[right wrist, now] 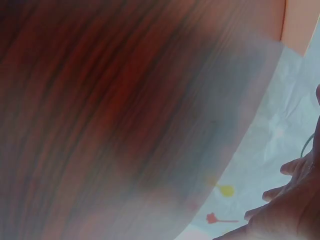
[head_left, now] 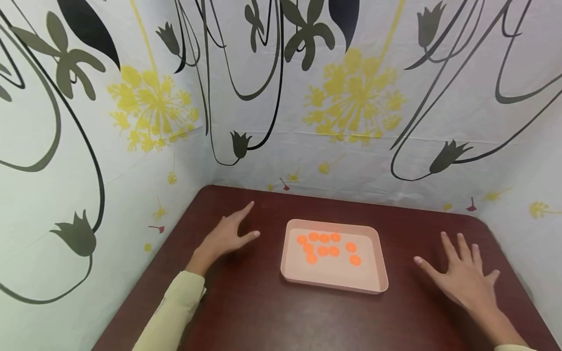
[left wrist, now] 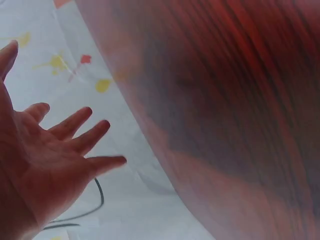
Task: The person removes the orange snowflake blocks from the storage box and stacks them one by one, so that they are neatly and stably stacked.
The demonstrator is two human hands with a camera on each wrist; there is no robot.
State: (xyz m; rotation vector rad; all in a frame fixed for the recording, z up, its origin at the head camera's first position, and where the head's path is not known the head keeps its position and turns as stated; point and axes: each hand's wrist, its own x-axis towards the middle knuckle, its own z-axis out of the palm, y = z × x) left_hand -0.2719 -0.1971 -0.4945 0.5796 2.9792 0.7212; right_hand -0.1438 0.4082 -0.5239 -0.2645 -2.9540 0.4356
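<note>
A shallow peach-coloured tray (head_left: 369,278) lies on the dark red-brown table, with several small orange rings or discs (head_left: 324,238) spread over its floor. To the left of the tray is my left hand (head_left: 226,235), its fingers extended and holding nothing; the left wrist view shows the same hand (left wrist: 50,155) with spread fingers. My right hand (head_left: 467,280) is to the right of the tray, fingers splayed, also holding nothing. Only part of the right hand (right wrist: 290,205) shows at the edge of the right wrist view. Neither hand touches the tray.
The wood-grained table (head_left: 246,312) has rounded far corners. White cloth walls (head_left: 272,117) printed with yellow and dark flowers close it in at the back and on both sides. A corner of the tray (right wrist: 300,25) shows in the right wrist view.
</note>
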